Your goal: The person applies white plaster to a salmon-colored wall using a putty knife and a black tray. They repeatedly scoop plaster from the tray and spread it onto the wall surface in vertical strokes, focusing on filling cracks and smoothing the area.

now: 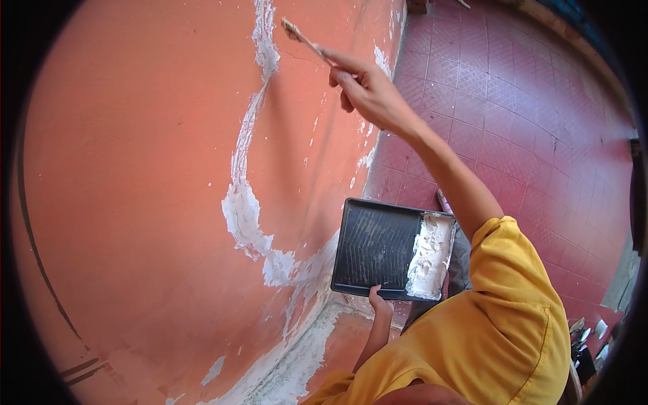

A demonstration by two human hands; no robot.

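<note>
My left hand [381, 302] grips the near edge of a black paint tray [378, 246], thumb over the rim and the other fingers hidden beneath. Thick white paste [432, 256] fills the tray's right end, while thin smears mark its ribbed part. Up at the orange wall [155, 155], my right hand [364, 88] is closed round a small paintbrush [307, 44]. The brush's clotted tip points up and left, close to a rough white patched strip [266, 47]. Whether the tip touches the wall, I cannot tell.
The white strip winds down the wall to a pale, flaking ledge [290, 364] below. Red floor tiles [472, 88] lie to the right of the wall. A jumble of small items [587, 344] stands at the lower right.
</note>
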